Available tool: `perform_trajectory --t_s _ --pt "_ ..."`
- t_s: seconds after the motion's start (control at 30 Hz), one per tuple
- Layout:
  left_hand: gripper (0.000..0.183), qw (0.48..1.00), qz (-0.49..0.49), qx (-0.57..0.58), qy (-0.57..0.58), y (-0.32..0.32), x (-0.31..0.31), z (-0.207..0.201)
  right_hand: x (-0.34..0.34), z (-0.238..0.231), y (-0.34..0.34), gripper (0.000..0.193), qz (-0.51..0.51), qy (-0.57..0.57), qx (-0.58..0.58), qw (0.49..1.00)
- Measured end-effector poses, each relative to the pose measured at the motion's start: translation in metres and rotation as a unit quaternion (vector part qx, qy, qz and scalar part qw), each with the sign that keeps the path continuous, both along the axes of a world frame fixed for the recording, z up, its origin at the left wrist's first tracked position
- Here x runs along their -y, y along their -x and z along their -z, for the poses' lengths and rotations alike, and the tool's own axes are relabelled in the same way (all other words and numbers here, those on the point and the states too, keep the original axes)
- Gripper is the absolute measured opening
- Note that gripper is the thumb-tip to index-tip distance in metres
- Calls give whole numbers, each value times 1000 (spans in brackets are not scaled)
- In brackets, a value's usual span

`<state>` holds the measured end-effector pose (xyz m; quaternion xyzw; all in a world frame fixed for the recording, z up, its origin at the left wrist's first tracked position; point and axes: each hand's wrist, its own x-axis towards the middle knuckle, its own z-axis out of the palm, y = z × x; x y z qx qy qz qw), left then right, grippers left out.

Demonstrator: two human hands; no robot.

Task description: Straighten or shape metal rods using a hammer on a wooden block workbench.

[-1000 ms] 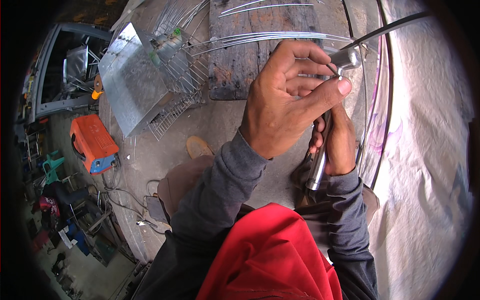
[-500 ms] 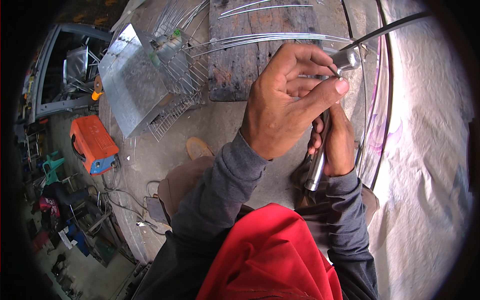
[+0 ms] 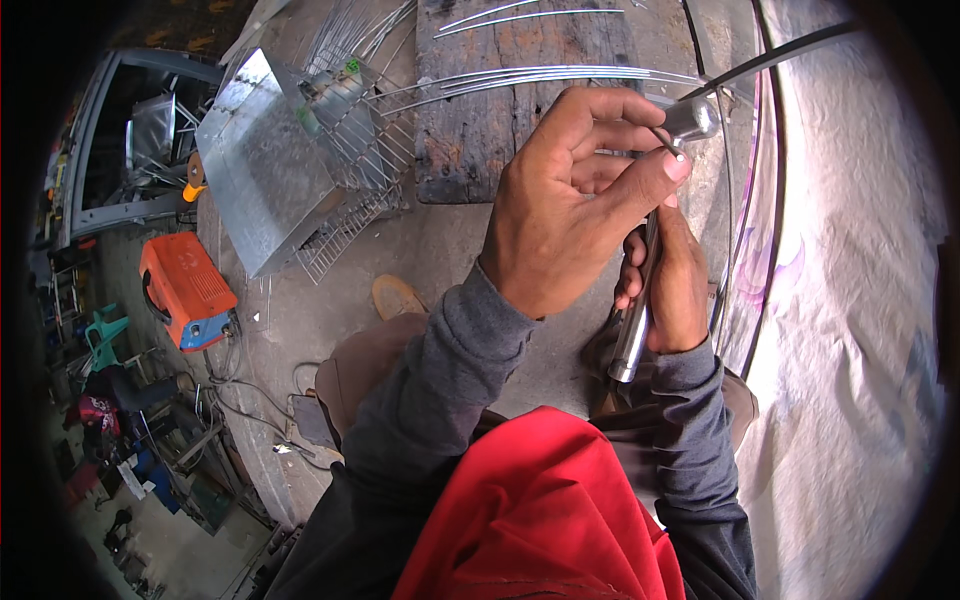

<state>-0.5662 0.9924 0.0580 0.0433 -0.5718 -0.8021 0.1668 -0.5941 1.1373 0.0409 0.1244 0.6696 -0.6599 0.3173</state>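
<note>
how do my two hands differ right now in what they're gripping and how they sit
The left hand sits higher, pinching a thin wire between thumb and fingertips; the right hand sits lower, partly hidden behind it, wrapped fist-like around the metal hammer handle. Both wear grey sleeves and work close together.

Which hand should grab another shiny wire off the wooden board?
Probably the left hand: it sits nearest the wires on the board, pinching only a thin wire. The right hand is wrapped around the metal hammer.

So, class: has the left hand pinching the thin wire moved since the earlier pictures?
No. The left hand sits at the same spot beside the weathered wooden plank.
</note>
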Motion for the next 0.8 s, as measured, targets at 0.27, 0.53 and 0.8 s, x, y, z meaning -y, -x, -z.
perform_trajectory --t_s 0.27,0.53,0.8 --pt "22 968 -127 70 202 6 5 32 -2 0 1 54 5 9 -1 1000" --pt "28 965 -74 144 206 -12 31 -21 -7 1 4 57 3 22 -1 1000" --pt "28 845 -100 156 502 -9 38 42 -4 2 2 57 0 29 3 1000"
